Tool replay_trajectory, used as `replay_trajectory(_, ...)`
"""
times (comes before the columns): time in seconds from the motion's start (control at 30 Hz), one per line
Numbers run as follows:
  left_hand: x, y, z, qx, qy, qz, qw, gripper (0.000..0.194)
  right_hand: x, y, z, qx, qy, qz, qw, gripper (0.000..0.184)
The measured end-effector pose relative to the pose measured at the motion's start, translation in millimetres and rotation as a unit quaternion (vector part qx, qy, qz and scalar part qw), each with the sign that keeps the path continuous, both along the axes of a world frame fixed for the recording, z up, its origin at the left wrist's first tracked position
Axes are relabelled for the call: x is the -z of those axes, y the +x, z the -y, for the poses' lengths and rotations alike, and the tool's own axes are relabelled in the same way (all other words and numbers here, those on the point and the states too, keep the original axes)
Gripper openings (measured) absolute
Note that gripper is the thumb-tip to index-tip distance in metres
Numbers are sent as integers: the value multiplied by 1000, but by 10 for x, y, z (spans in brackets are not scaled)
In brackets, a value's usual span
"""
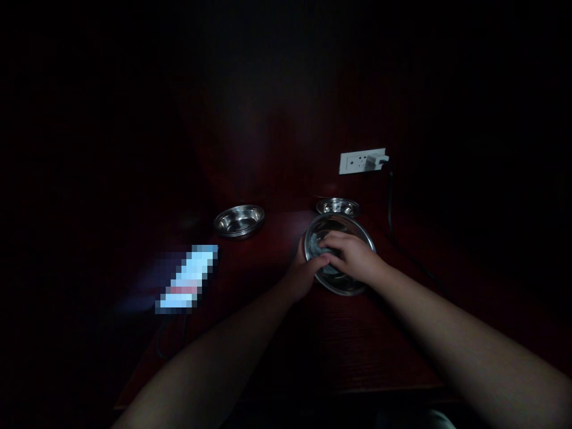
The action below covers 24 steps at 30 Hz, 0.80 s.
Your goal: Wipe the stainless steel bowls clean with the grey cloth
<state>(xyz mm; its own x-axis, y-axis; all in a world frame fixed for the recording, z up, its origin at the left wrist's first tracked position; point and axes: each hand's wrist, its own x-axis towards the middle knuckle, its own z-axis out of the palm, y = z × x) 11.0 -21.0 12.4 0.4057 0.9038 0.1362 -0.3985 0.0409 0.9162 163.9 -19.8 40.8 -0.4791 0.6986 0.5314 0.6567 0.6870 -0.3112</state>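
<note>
A shiny metal bowl (357, 281) is tilted above the dark red table, its open side facing me. My left hand (302, 275) grips its left side, thumb over the rim and fingers behind the wall. Inside the bowl, my right hand (351, 255) is closed with its fingertips against a greyish, rough-looking wad (315, 243). The dim light does not show whether that wad is cloth or a scouring pad. Just behind the bowl stands a small stainless steel dish (338, 206), partly covered by the rim.
More stacked steel dishes (239, 221) sit at the back left. A lit phone-like screen (187, 280), blurred into blocks, lies to the left with a cable below. On the back wall is a white socket (361, 161) with a plug; its black cord (391, 202) runs down right.
</note>
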Motion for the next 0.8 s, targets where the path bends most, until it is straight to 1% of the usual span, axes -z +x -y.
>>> replay_trajectory(0.07,-10,0,1,3,-13,-6,1000,66,-3,5,-6,32,16,4,999,15)
replay_trajectory(0.17,-61,-14,50,11,-18,-22,1000,71,-8,25,-24,103,34,25,994,17)
replay_trajectory(0.23,-103,-21,103,8,-24,-27,999,69,-14,36,-33,145,36,45,988,19)
replay_trajectory(0.37,-166,-21,190,-7,-50,-25,998,64,-48,37,-32,201,41,113,972,21)
replay_trajectory(0.5,-173,-23,184,-35,-70,-40,996,61,-93,23,-18,243,39,168,955,26)
replay_trajectory(0.67,-140,-42,110,-70,-64,-64,993,59,-95,0,-9,285,0,221,933,25)
replay_trajectory(0.8,-143,-41,86,-78,-63,-75,992,58,-44,-3,-11,275,-18,236,932,23)
